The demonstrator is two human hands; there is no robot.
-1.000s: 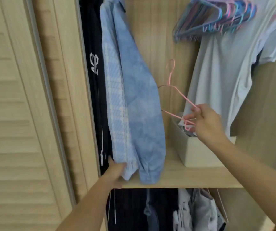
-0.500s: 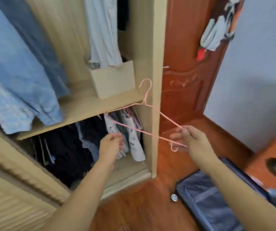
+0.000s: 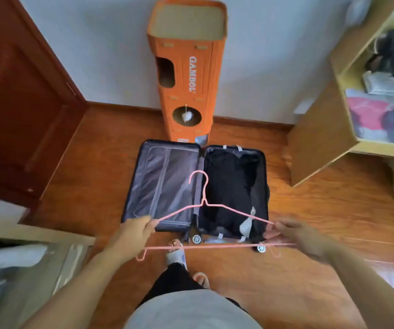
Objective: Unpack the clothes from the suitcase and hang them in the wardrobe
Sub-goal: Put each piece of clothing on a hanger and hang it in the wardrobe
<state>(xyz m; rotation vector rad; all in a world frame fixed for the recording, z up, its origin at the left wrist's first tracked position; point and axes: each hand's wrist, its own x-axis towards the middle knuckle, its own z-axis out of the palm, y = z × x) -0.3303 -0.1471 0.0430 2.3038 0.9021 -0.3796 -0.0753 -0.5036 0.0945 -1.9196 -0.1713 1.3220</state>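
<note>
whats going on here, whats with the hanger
A person stands over an open suitcase on the wooden floor, holding a pink wire hanger by its two ends, left hand on one, right hand on the other. Dark clothes are still packed in the suitcase's right half; nothing is on the hanger yet.

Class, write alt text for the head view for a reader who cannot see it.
Both hands, left hand and right hand, hold a pink hanger by its ends above an open suitcase on the floor, dark clothes in its right half.

Orange GAMBOL cardboard tower (image 3: 188, 74), red-brown door (image 3: 20, 110)
</note>
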